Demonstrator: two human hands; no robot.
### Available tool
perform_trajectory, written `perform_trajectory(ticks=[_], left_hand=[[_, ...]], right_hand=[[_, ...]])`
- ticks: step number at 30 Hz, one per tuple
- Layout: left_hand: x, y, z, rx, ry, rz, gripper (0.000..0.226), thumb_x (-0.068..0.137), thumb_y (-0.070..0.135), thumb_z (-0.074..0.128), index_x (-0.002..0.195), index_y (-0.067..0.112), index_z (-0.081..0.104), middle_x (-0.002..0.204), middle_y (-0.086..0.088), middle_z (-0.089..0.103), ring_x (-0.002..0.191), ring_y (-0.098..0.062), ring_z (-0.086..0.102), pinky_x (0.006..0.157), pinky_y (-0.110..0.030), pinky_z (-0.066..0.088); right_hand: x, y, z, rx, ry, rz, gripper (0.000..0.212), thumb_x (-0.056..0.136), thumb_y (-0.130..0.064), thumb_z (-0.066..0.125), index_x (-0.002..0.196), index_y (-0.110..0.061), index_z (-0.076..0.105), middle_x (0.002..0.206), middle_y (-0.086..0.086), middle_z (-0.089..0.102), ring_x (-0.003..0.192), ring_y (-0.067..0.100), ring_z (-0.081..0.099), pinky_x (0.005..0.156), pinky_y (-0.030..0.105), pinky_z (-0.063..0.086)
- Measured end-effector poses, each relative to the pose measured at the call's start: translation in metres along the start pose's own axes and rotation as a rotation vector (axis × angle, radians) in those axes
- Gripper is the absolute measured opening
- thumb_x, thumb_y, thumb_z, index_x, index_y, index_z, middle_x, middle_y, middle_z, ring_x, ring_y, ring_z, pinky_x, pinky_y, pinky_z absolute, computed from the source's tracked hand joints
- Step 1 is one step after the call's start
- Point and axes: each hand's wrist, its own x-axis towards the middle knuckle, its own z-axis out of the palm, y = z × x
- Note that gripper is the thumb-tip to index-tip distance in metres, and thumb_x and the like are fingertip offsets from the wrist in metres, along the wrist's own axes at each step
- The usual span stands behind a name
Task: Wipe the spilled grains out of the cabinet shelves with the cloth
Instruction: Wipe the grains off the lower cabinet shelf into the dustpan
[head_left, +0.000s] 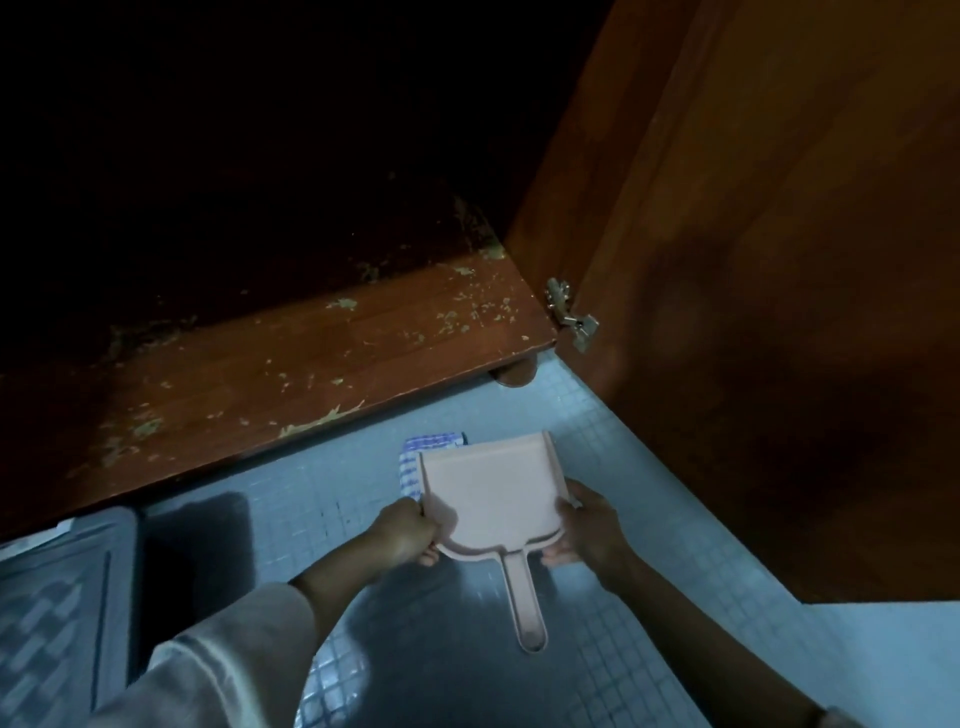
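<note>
We note both hands on a pink dustpan (491, 499): the left hand (405, 535) grips its left rim and the right hand (587, 530) its right rim, with the handle pointing back toward us. The pan is low over the blue tiled floor (649, 519), just in front of the cabinet's bottom shelf (260, 364). A blue-and-white checked cloth (415, 457) shows past the pan's front left corner, partly hidden. Pale grains (452, 317) are scattered across the shelf. The cabinet door (753, 260) stands open on the right, its hinge (569, 314) showing. A grey ribbed lid (57, 597) is at lower left.

My dustpan (488, 496) hides most of the cloth (431, 442) — the back of the shelf (311, 358) is lost in darkness.
</note>
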Motion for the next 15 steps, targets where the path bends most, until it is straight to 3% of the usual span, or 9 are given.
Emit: perform_trajectory(ticks=[4, 8, 10, 12, 13, 15], left_hand=[[0.007, 0.032, -0.002, 0.061, -0.016, 0.035, 0.029, 0.093, 0.002, 0.036, 0.075, 0.004, 0.059, 0.074, -0.013, 0.066, 0.058, -0.016, 0.060, 0.070, -0.028, 0.056], [0.011, 0.060, 0.005, 0.085, -0.027, 0.060, 0.028, 0.091, 0.000, 0.037, 0.074, 0.003, 0.060, 0.066, -0.008, 0.062, 0.054, -0.013, 0.059, 0.062, -0.024, 0.055], [0.014, 0.063, 0.011, 0.109, -0.034, 0.071, 0.023, 0.091, 0.000, 0.039, 0.082, 0.002, 0.060, 0.068, -0.008, 0.062, 0.055, -0.013, 0.060, 0.059, -0.023, 0.055], [0.018, 0.060, 0.020, 0.126, -0.050, 0.071, 0.018, 0.093, 0.003, 0.040, 0.088, 0.001, 0.058, 0.077, -0.012, 0.063, 0.062, -0.018, 0.063, 0.063, -0.026, 0.056], [0.021, 0.058, 0.024, 0.129, -0.067, 0.065, 0.018, 0.093, 0.004, 0.042, 0.088, 0.001, 0.058, 0.080, -0.015, 0.063, 0.066, -0.023, 0.064, 0.069, -0.032, 0.057], [0.025, 0.053, 0.038, 0.152, -0.117, 0.061, 0.023, 0.094, 0.011, 0.046, 0.075, 0.006, 0.059, 0.071, -0.014, 0.064, 0.063, -0.024, 0.063, 0.068, -0.035, 0.056]], right_hand=[[0.004, -0.008, -0.017, 0.034, 0.051, 0.003, 0.038, 0.100, -0.010, 0.040, 0.138, -0.008, 0.043, 0.121, 0.021, 0.060, 0.055, 0.016, 0.063, 0.046, 0.023, 0.055], [0.011, -0.007, -0.037, 0.044, 0.094, -0.012, 0.040, 0.099, -0.010, 0.043, 0.139, -0.009, 0.043, 0.116, 0.021, 0.063, 0.046, 0.011, 0.063, 0.043, 0.021, 0.052], [0.012, -0.004, -0.042, 0.040, 0.118, -0.016, 0.040, 0.098, -0.010, 0.044, 0.137, -0.010, 0.045, 0.115, 0.020, 0.064, 0.057, 0.016, 0.066, 0.049, 0.023, 0.055], [0.015, 0.001, -0.044, -0.013, 0.150, -0.033, 0.038, 0.096, -0.008, 0.046, 0.134, -0.008, 0.050, 0.121, 0.018, 0.062, 0.085, 0.026, 0.068, 0.075, 0.032, 0.058], [0.018, 0.002, -0.045, -0.060, 0.164, -0.039, 0.036, 0.096, -0.007, 0.046, 0.131, -0.005, 0.052, 0.123, 0.018, 0.061, 0.097, 0.028, 0.065, 0.086, 0.035, 0.054], [0.021, 0.009, -0.045, -0.117, 0.197, -0.030, 0.032, 0.095, -0.003, 0.046, 0.124, 0.002, 0.057, 0.119, 0.019, 0.063, 0.100, 0.032, 0.064, 0.089, 0.037, 0.052]])
